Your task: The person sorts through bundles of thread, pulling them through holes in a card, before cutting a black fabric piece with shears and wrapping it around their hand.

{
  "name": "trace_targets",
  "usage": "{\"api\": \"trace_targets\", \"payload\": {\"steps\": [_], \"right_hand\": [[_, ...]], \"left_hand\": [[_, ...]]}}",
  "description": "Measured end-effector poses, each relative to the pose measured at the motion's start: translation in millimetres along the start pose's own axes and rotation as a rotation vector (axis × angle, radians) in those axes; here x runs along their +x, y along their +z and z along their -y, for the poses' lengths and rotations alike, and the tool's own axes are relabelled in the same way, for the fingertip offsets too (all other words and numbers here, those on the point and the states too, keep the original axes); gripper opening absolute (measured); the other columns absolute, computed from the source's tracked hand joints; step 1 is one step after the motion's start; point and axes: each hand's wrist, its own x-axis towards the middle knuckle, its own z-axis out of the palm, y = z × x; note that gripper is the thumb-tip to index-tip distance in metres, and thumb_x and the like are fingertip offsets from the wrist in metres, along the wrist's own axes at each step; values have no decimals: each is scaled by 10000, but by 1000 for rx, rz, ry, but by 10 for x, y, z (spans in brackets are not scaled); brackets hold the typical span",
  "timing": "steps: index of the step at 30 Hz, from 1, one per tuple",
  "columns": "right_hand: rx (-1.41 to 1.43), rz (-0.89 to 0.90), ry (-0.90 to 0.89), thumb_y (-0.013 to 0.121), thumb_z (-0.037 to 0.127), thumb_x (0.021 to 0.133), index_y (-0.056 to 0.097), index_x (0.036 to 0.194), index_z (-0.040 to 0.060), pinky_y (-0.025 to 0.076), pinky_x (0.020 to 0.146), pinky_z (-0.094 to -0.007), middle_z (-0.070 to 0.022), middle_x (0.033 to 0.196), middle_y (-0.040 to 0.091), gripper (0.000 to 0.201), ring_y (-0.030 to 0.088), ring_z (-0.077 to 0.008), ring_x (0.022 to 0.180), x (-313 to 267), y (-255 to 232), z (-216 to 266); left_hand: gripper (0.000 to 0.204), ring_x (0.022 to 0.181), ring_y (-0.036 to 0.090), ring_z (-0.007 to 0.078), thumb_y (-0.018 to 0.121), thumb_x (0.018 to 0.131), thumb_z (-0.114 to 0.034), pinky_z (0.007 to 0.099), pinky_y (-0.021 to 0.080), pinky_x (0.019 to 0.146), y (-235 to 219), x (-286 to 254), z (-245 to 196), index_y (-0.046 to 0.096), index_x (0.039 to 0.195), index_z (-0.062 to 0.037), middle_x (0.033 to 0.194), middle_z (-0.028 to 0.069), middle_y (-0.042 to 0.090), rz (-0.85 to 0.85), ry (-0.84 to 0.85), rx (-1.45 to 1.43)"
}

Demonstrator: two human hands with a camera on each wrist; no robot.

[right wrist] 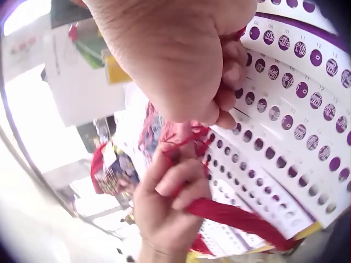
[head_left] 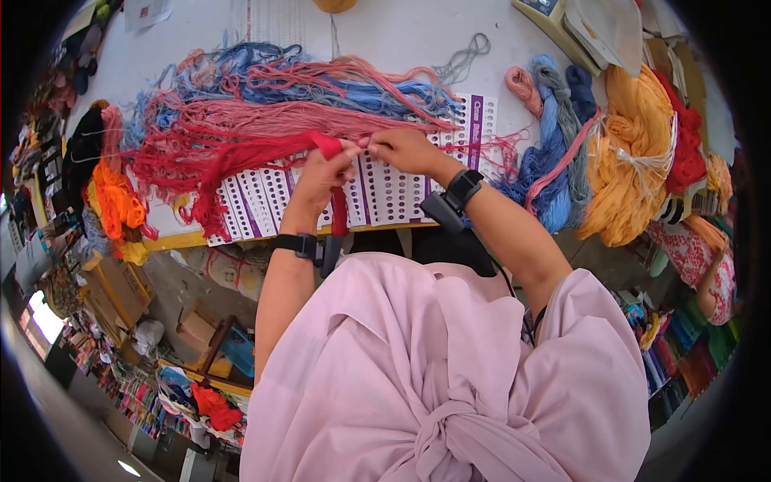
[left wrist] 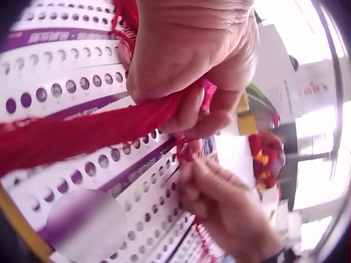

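A bundle of red thread (head_left: 241,153) runs over the left hand (head_left: 323,175), which grips it; its end hangs below that hand at the table edge. In the left wrist view the red bundle (left wrist: 93,129) passes between thumb and curled fingers of the left hand (left wrist: 192,60). Close beside it, the right hand (head_left: 405,151) pinches thin red strands with its fingertips. In the right wrist view, the left hand (right wrist: 173,203) has red strands looped across its fingers, and the right hand (right wrist: 170,60) has its fingers curled. White cards with punched holes (head_left: 393,189) lie under both hands.
Pink (head_left: 289,116) and blue threads (head_left: 361,92) lie behind the hands. Blue, grey and orange skeins (head_left: 630,153) sit at the right, orange thread (head_left: 119,201) at the left. A scale (head_left: 562,28) stands at the back right. The yellow table edge (head_left: 181,240) runs in front.
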Motion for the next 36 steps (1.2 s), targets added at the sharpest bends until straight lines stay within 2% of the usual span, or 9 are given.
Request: {"api": "trace_targets", "payload": {"steps": [3,7,9,11,13,19,24,30,36], "right_hand": [[-21,67,139,557,253,884,634,812,64,494,675,-397,-97,724,663,216,643,-270,718,54,-63,-27],[-103,186,270,522,219,919,628,815,39,505,627,-356,-67,653,654,233,665,-210,623,56,-98,67],[-62,195,294,517,208,926,623,809,33,509,615,-338,-66,642,649,236,666,-187,595,71,-124,108],[-35,200,307,512,202,930,620,806,28,512,608,-323,-63,639,649,240,668,-172,585,65,-123,120],[-23,195,303,508,201,932,619,805,24,515,606,-312,-60,645,653,244,673,-164,593,72,-99,84],[-77,128,258,517,196,892,626,776,35,507,620,-355,-79,647,653,227,667,-208,603,56,-71,107],[-129,95,210,529,213,864,639,802,54,492,669,-409,-95,665,653,203,658,-268,662,13,-34,32],[-186,61,126,541,200,848,638,818,56,486,685,-426,-122,716,659,176,644,-310,707,20,-27,-17],[-137,86,151,538,193,843,630,836,50,480,702,-452,-161,788,658,170,627,-354,776,19,-34,-5]], "left_hand": [[101,605,482,28,621,899,-186,188,319,485,70,196,143,652,921,-93,712,-35,568,72,374,490],[151,613,484,73,609,902,-176,211,363,568,-424,-47,-315,665,858,-43,694,-19,560,-206,151,78],[165,667,531,108,620,905,-169,245,431,620,-883,-504,-818,651,864,-13,777,51,600,-337,464,-130],[219,991,583,197,525,958,-119,310,487,880,-1635,-962,-1212,593,1097,36,1058,140,604,-402,723,-215],[344,1093,588,316,503,967,-139,414,489,957,-1841,-1383,-1659,487,1252,52,1198,213,546,-467,989,-335],[386,1198,500,404,417,999,-125,531,456,1006,-1408,-1557,-1573,370,1331,67,1308,246,458,-940,925,-24],[382,1176,533,340,397,1004,-169,435,458,1003,-1521,-2010,-1845,412,1311,57,1269,237,519,-1030,1161,70],[390,1114,523,285,328,953,-117,373,432,982,-2505,-3734,-2728,516,1225,91,1232,193,548,-941,1313,159],[339,828,429,152,388,961,-104,254,367,755,-2182,-4882,-2818,511,1216,82,1068,116,558,-1006,1398,100]]}}
